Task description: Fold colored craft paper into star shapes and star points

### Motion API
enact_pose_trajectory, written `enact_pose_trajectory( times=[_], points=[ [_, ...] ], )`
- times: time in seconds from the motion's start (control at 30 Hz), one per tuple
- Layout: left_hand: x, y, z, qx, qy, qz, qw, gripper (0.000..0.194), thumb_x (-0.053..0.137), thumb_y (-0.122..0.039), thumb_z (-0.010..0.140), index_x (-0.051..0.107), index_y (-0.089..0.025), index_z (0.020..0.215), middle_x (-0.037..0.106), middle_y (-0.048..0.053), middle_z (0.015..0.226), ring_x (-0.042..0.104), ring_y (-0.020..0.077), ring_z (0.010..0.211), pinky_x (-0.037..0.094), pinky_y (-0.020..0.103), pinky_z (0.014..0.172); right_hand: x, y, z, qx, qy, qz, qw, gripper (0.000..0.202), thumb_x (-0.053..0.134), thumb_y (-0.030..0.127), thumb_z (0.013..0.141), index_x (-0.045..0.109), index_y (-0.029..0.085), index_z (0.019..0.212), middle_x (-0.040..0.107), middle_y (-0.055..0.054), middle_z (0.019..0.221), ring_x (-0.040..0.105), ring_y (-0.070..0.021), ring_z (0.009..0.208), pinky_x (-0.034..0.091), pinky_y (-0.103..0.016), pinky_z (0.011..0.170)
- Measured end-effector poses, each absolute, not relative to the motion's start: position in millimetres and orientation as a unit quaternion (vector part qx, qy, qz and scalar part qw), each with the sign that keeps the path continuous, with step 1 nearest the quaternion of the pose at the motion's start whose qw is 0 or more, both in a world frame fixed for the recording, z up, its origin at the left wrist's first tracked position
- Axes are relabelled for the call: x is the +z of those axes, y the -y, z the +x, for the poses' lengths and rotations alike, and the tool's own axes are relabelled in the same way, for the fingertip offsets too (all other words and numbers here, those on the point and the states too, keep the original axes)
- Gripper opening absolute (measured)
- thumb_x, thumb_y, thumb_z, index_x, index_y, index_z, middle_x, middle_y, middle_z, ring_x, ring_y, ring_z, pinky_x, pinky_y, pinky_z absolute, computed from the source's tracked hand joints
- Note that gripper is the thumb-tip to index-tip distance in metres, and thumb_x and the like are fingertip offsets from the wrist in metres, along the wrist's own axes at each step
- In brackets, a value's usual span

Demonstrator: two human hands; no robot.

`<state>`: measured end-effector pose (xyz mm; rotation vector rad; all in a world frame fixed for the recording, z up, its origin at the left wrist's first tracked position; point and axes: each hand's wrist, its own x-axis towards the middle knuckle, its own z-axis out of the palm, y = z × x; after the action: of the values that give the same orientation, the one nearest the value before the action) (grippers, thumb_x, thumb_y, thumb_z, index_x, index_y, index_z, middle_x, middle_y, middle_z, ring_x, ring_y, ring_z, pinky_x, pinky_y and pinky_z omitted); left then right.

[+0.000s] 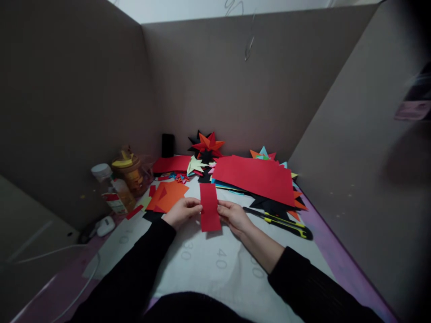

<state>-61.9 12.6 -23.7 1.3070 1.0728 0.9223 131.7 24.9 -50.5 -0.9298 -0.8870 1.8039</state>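
A red strip of paper [209, 207] is held upright in the middle of the view, a little above the white mat [202, 273]. At its left edge my left hand [183, 211] pinches it between thumb and fingers. My right hand [234, 216] grips the right edge in the same way. Just right of that hand lies a yellow and black utility knife [283, 223]. Behind the strip rests a stack of red paper sheets [256, 177]. Orange paper pieces [175, 195] lie beyond my left hand.
Folded paper stars [208, 144] stand along the back panel [222, 85]. On the left are a bottle with a white cap [112, 190], a yellow-lidded cup [129, 170] and a white earbud case [105, 226]. A white cable [96, 269] loops at the left front. Grey panels enclose the table on three sides.
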Motion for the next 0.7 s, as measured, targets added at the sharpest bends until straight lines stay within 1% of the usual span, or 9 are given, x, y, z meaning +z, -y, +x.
enact_pose_trajectory(
  times=[0.07,0.17,0.3,0.4,0.5,0.6,0.67,0.7],
  points=[
    [-25,-13,-65,0.393,-0.450,0.552,0.581,0.025,0.070,-0.035,0.070,0.069,-0.013,0.080,0.062,0.002,0.064,0.042,0.0070,0.047,0.028,0.020,0.046,-50,-24,131,0.745,0.358,-0.356,0.435,0.034,0.080,0.026,0.059,0.070,0.014,0.089,0.073,-0.007,0.078,0.067,-0.0166,0.064,0.051,-0.027,0.062],
    [-25,-13,-66,0.391,-0.434,0.548,0.599,0.026,0.072,-0.034,0.068,0.068,-0.013,0.081,0.061,0.001,0.064,0.043,0.0070,0.048,0.029,0.020,0.048,-48,-22,131,0.766,0.359,-0.333,0.416,0.033,0.079,0.026,0.062,0.070,0.013,0.091,0.073,-0.008,0.081,0.068,-0.0158,0.068,0.051,-0.025,0.064],
    [-22,-10,-64,0.396,-0.421,0.536,0.616,0.031,0.074,-0.037,0.065,0.066,-0.012,0.082,0.060,0.001,0.064,0.044,0.0071,0.050,0.028,0.020,0.049,-46,-19,130,0.778,0.353,-0.327,0.404,0.031,0.078,0.024,0.064,0.070,0.013,0.092,0.073,-0.008,0.082,0.068,-0.0150,0.070,0.051,-0.023,0.064],
    [-21,-8,-62,0.392,-0.421,0.530,0.623,0.036,0.075,-0.039,0.064,0.064,-0.011,0.083,0.059,0.000,0.064,0.043,0.0068,0.050,0.028,0.020,0.048,-46,-17,128,0.783,0.352,-0.322,0.401,0.030,0.076,0.023,0.065,0.070,0.012,0.093,0.073,-0.008,0.081,0.068,-0.0156,0.071,0.052,-0.023,0.064],
    [-21,-8,-59,0.389,-0.432,0.524,0.622,0.032,0.073,-0.039,0.065,0.060,-0.012,0.077,0.053,-0.002,0.058,0.039,0.0061,0.048,0.026,0.019,0.047,-48,-17,126,0.780,0.348,-0.326,0.405,0.032,0.077,0.023,0.063,0.069,0.013,0.093,0.073,-0.008,0.081,0.068,-0.0159,0.070,0.052,-0.024,0.063],
    [-19,-10,-62,0.399,-0.465,0.532,0.584,0.026,0.066,-0.036,0.069,0.053,-0.014,0.068,0.047,-0.004,0.054,0.037,0.0063,0.046,0.025,0.019,0.046,-50,-20,127,0.751,0.342,-0.366,0.431,0.032,0.078,0.023,0.060,0.067,0.014,0.088,0.072,-0.005,0.075,0.066,-0.0136,0.062,0.050,-0.022,0.056],
    [-16,-14,-72,0.408,-0.510,0.547,0.524,0.022,0.058,-0.035,0.072,0.049,-0.016,0.066,0.046,-0.004,0.054,0.039,0.0077,0.047,0.026,0.020,0.047,-52,-23,129,0.709,0.348,-0.408,0.458,0.031,0.077,0.022,0.059,0.063,0.015,0.086,0.069,-0.002,0.065,0.061,-0.0107,0.051,0.046,-0.019,0.048],
    [-15,-16,-79,0.405,-0.544,0.558,0.478,0.020,0.055,-0.034,0.073,0.047,-0.017,0.065,0.046,-0.004,0.054,0.040,0.0088,0.047,0.028,0.020,0.047,-52,-25,130,0.687,0.355,-0.429,0.468,0.031,0.076,0.022,0.059,0.062,0.015,0.086,0.067,-0.001,0.060,0.058,-0.0095,0.046,0.043,-0.018,0.044]
  ],
)
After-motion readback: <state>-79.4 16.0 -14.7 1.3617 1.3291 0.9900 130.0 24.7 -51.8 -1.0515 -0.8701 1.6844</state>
